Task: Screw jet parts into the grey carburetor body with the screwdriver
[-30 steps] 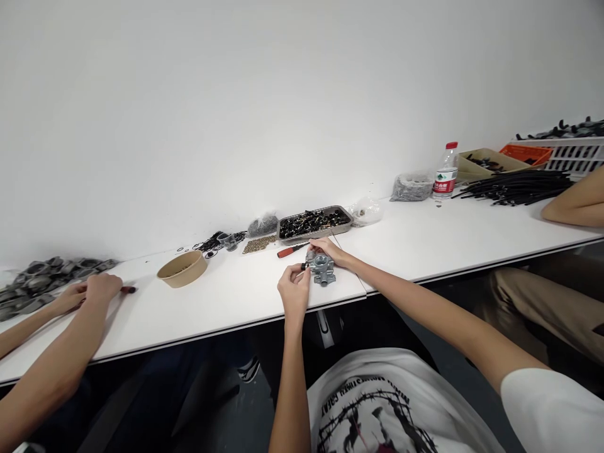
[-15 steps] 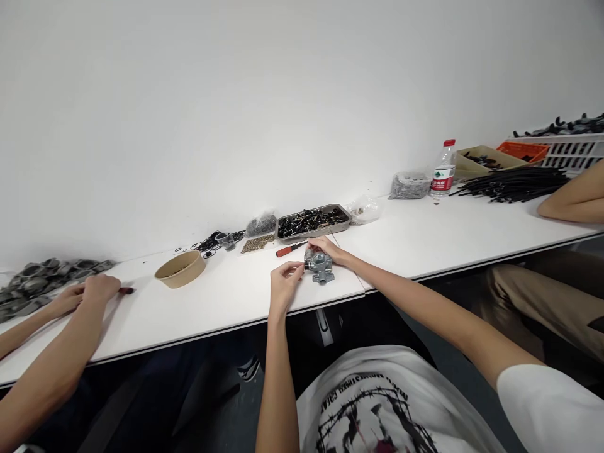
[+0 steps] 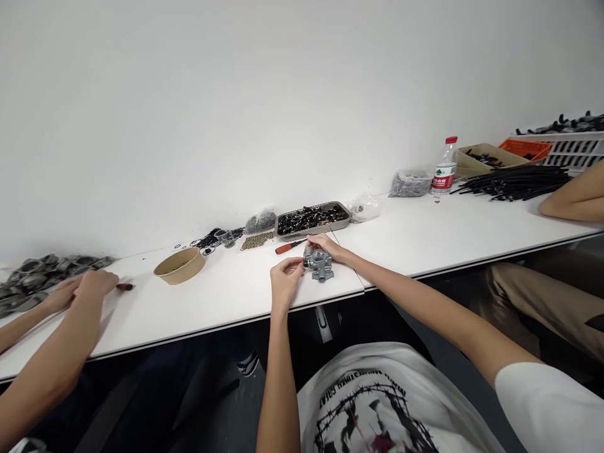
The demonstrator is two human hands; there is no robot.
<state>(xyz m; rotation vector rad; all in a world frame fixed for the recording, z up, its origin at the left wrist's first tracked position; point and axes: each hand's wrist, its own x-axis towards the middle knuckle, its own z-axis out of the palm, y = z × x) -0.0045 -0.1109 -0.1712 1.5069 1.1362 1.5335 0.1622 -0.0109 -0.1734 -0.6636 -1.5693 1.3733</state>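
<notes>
Two hands on the grey metal fitting (image 3: 319, 263) at the tabletop (image 3: 226, 302) edge. Right hand (image 3: 324, 245) is clamped over its far side to steady it; left hand (image 3: 284, 280) has fingertips pinched together at its near port. Red-handled screwdriver (image 3: 289, 246) lies just behind the fitting, within reach.

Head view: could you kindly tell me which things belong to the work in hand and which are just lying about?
In hand:
- grey metal valve body
- left hand, at its side
- right hand, behind it

Lying about:
- red-handled screwdriver
- brown paper bowl
- metal tray of black parts
- plastic water bottle
</notes>
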